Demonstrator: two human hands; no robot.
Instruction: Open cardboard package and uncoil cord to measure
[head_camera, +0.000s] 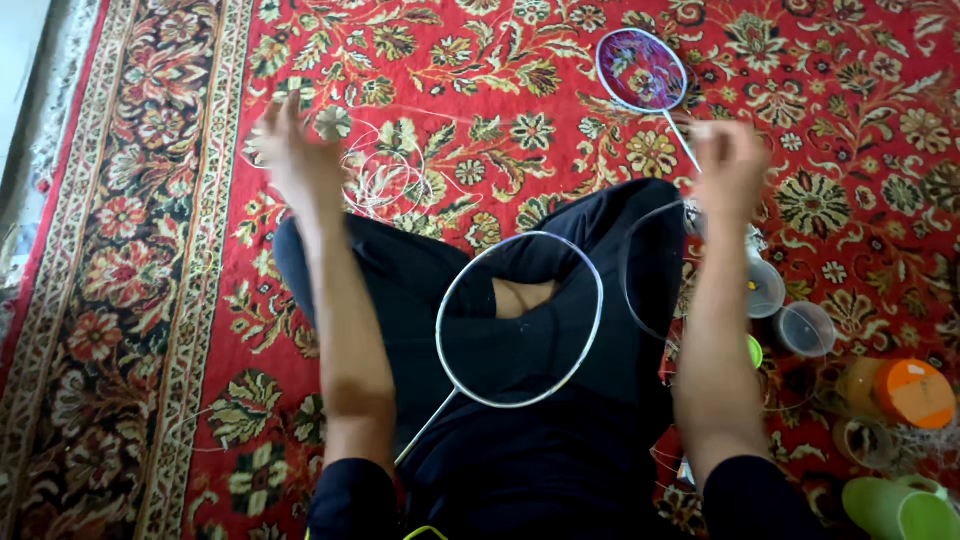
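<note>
Two hands, our left hand (295, 155) and right hand (728, 165), pulled thin string (400, 180) tight; the racket (520, 320) on our lap had no strings yet.

On the red patterned carpet (150, 250) there are two badminton rackets, one unstrung (520, 320) and one strung (641, 70), two clear plastic cups (805, 328), one orange-lidded jar (905, 392), two green cups (900, 508), and two bare hands (295, 160).
</note>
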